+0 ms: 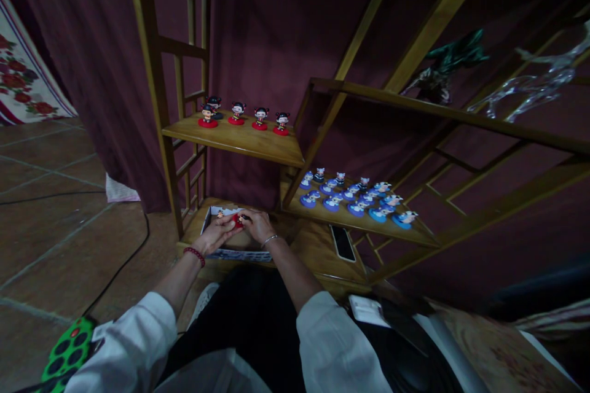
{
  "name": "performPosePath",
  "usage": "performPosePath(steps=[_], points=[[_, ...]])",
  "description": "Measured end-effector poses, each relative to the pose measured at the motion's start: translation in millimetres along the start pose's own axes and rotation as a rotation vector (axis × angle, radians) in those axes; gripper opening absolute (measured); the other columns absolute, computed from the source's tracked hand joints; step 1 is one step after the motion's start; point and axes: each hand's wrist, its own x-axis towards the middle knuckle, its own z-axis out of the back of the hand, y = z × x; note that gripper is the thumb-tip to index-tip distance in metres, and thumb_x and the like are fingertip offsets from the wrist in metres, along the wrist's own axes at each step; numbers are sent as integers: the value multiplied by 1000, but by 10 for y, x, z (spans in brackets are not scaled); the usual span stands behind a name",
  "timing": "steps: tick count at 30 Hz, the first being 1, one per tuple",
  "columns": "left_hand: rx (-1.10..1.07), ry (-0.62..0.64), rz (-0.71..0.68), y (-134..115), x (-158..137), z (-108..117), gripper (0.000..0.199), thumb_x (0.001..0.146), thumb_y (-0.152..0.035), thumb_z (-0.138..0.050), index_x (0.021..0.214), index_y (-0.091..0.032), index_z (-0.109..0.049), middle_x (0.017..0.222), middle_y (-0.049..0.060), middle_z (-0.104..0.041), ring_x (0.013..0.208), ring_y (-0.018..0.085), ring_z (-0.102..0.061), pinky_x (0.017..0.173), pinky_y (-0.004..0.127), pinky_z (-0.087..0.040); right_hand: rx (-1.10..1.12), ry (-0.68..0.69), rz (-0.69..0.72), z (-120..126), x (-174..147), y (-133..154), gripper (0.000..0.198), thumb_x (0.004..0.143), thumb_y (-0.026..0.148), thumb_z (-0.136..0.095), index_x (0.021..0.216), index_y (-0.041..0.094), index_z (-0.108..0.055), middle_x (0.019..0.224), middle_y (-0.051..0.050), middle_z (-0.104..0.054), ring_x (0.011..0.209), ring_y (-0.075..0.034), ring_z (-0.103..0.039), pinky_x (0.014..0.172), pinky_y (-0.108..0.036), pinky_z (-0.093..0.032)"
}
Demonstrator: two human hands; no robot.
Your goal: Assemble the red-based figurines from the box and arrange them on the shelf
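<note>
Over an open box (244,254) on the bottom shelf, my two hands meet around a small figurine (238,220) with a red base. My left hand (217,234) grips it from the left, a dark red bead bracelet at the wrist. From the right, the fingers of my right hand (259,225) are closed on its dark upper part. Fingers cover much of the figurine. Inside the box, near the back left, another small figurine (220,214) shows just past my left fingers.
Several red-based figurines (236,113) stand on the upper left shelf (239,140). Blue and purple figurines (357,206) fill the lower right shelf. A phone (342,242) lies right of the box. A clear glass ornament (530,89) sits higher right. A cable (124,276) crosses the floor.
</note>
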Motion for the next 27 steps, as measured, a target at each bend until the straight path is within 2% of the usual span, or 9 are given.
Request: performPosePath(steps=[9,15,27], points=[[-80,33,7,66,1,64,20,68,-4,-64,87,-8,-66,94,8,-67,95,19,-59,99,39,-37,-31,64,55,0,33,-4,19,77,10,-52,85,21,-66,84,-2,-66,81,-13,-59,76,-23,-42],[-116,-9,39,88,-13,101,18,69,-1,-61,85,-8,-65,91,8,-67,91,18,-61,95,37,-41,-56,122,97,-11,51,2,17,76,9,-54,83,19,-66,84,-3,-66,82,-14,-58,77,-23,-42],[-113,4,82,50,-38,111,12,73,-1,-57,80,-7,-64,91,10,-66,86,17,-62,89,33,-46,-59,160,145,20,61,38,16,74,9,-55,79,19,-66,80,-2,-65,81,-14,-59,77,-23,-42]])
